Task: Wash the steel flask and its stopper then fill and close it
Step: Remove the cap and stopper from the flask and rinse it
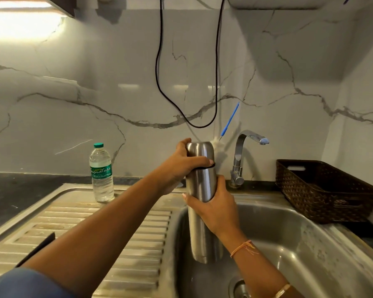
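Observation:
A tall steel flask (pixel 199 222) stands upright in the air over the sink basin (pixel 289 237), its steel cap on top. My left hand (pixel 179 166) grips the cap, fingers wrapped round it at the black seam. My right hand (pixel 215 209) holds the flask's body from the right, just below the cap. The stopper is hidden. A plastic water bottle (pixel 101 173) with a green cap stands on the drainboard to the left.
A chrome tap (pixel 243 155) rises behind the sink, spout pointing right. A blue-handled bottle brush (pixel 228 123) leans on the wall behind the flask. A dark woven basket (pixel 323 190) sits on the right counter. The ribbed drainboard (pixel 95 233) lies left; black cables (pixel 159 72) hang above.

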Demonstrator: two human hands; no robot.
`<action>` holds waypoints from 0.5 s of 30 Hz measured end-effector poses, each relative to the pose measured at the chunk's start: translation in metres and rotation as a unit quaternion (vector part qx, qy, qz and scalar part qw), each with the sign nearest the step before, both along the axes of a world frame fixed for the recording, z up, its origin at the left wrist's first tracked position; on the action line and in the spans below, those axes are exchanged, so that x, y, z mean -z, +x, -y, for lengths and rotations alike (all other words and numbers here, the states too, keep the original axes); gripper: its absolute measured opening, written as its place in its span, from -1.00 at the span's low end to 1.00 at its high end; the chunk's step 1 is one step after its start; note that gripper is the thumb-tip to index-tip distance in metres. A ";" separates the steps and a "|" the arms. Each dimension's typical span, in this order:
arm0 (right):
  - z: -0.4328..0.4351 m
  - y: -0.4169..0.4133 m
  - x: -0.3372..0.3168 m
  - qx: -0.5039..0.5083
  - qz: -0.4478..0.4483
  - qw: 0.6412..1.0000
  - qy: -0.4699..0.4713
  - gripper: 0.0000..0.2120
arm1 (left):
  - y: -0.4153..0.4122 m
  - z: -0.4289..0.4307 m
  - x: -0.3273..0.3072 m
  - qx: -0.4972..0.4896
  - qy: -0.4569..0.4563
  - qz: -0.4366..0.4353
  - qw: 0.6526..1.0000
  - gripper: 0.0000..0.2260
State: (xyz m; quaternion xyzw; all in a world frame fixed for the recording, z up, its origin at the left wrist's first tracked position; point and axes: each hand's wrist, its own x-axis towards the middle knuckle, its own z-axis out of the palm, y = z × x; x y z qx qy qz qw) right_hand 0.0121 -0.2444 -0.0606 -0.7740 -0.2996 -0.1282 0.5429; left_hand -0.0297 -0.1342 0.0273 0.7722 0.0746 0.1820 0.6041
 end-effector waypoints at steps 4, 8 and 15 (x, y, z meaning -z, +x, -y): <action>0.001 0.000 0.003 -0.003 0.008 1.000 -0.026 -0.34 | -0.001 -0.010 -0.004 -0.042 -0.008 0.053 0.998 -0.31; 0.000 -0.001 0.011 -0.003 0.021 0.998 -0.061 -0.35 | -0.003 -0.029 -0.020 -0.117 -0.071 0.096 0.986 -0.29; 0.000 0.004 0.027 0.014 -0.016 0.997 -0.070 -0.35 | -0.018 -0.083 0.027 -0.218 0.110 0.006 0.970 -0.50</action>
